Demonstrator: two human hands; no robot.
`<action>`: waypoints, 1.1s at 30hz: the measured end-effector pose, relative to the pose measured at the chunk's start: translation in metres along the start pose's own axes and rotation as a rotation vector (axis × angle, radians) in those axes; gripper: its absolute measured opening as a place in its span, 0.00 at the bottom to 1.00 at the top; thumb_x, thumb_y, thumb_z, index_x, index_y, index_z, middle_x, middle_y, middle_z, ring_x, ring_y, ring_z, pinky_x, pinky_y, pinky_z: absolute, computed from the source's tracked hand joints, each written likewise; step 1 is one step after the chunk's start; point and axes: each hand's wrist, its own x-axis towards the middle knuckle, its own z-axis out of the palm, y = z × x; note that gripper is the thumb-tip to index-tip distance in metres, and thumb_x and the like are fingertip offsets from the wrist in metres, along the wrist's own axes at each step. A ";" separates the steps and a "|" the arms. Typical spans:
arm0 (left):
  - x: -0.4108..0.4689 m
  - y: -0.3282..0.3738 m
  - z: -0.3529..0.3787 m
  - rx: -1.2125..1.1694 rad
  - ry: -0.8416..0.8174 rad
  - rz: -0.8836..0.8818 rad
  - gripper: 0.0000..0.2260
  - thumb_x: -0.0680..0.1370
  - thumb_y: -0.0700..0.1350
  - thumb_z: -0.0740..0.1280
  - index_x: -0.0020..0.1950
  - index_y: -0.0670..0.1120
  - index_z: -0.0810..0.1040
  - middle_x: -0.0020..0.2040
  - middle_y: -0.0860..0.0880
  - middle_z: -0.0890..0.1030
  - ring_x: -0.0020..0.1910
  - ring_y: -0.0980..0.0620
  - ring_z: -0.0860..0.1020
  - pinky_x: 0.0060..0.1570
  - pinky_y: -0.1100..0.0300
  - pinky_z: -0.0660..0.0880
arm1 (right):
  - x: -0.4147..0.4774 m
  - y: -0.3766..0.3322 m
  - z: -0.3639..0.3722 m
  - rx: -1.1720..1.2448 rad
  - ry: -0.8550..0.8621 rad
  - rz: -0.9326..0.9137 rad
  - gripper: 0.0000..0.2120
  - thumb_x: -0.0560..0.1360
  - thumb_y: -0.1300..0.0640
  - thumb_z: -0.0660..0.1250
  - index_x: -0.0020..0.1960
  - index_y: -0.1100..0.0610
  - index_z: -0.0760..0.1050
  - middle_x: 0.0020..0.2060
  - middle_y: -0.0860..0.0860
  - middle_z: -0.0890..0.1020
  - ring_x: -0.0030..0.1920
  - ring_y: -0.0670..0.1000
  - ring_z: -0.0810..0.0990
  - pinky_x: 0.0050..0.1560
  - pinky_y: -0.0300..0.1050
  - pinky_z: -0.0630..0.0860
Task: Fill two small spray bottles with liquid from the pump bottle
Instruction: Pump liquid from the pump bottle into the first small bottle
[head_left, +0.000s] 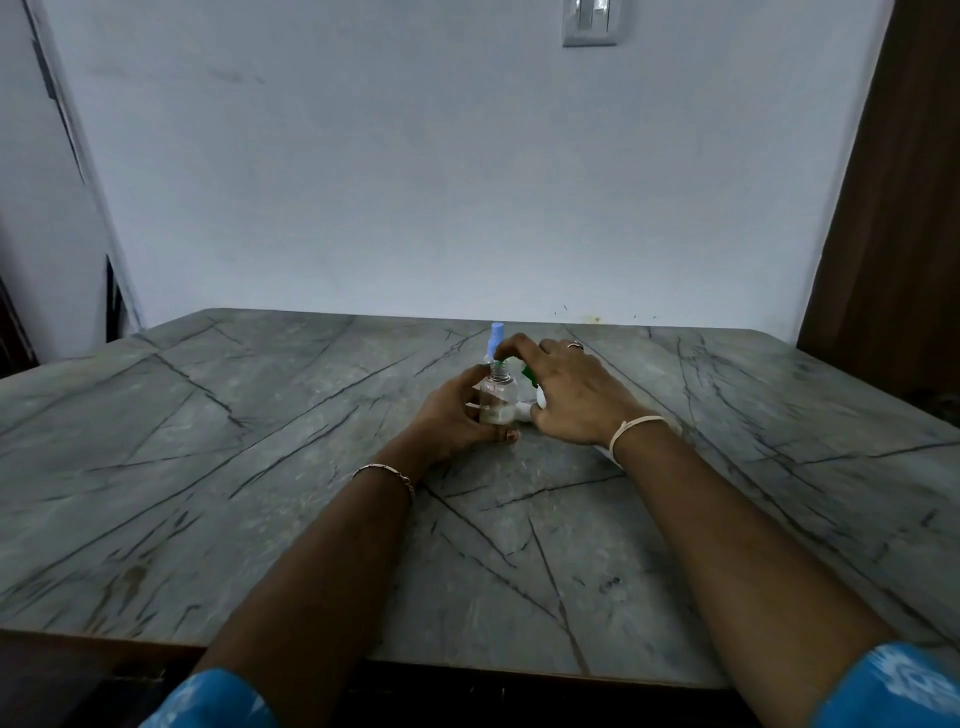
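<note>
The fingers (511, 435) of my left hand (452, 415) are grasping the small clear plastic spray bottle (497, 396); it stands upright with its threaded neck uncovered; the fingers (511, 345) of my right hand (576, 395) curl down onto this neck, and if they pinch anything I cannot tell; under this palm shows a white pump bottle with a green part (539, 399); just behind stands a small blue-capped spray bottle (496, 333); all is on the grey veined stone counter (260, 467).

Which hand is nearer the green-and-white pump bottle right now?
Right. The right hand arches over the pump bottle, mostly hiding it; the left hand grips the clear spray bottle just left of it.
</note>
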 end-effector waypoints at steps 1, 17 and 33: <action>0.000 0.000 0.000 -0.001 0.000 0.000 0.40 0.65 0.39 0.79 0.73 0.48 0.64 0.59 0.42 0.79 0.54 0.46 0.81 0.59 0.49 0.76 | 0.001 -0.001 0.000 0.005 0.007 0.000 0.32 0.70 0.53 0.72 0.66 0.41 0.57 0.45 0.51 0.75 0.51 0.57 0.75 0.49 0.51 0.74; 0.003 -0.004 -0.002 0.011 0.002 0.000 0.43 0.65 0.41 0.79 0.74 0.49 0.62 0.56 0.48 0.79 0.52 0.50 0.81 0.55 0.57 0.77 | -0.003 0.004 0.000 -0.018 -0.022 -0.006 0.35 0.72 0.48 0.71 0.70 0.37 0.52 0.43 0.48 0.72 0.50 0.54 0.74 0.49 0.47 0.70; 0.006 -0.008 -0.002 0.003 -0.010 0.003 0.41 0.65 0.40 0.79 0.73 0.50 0.63 0.56 0.48 0.79 0.49 0.53 0.81 0.51 0.61 0.77 | -0.005 0.003 0.001 -0.036 0.009 -0.012 0.35 0.72 0.50 0.71 0.73 0.39 0.55 0.42 0.47 0.70 0.51 0.54 0.73 0.49 0.47 0.71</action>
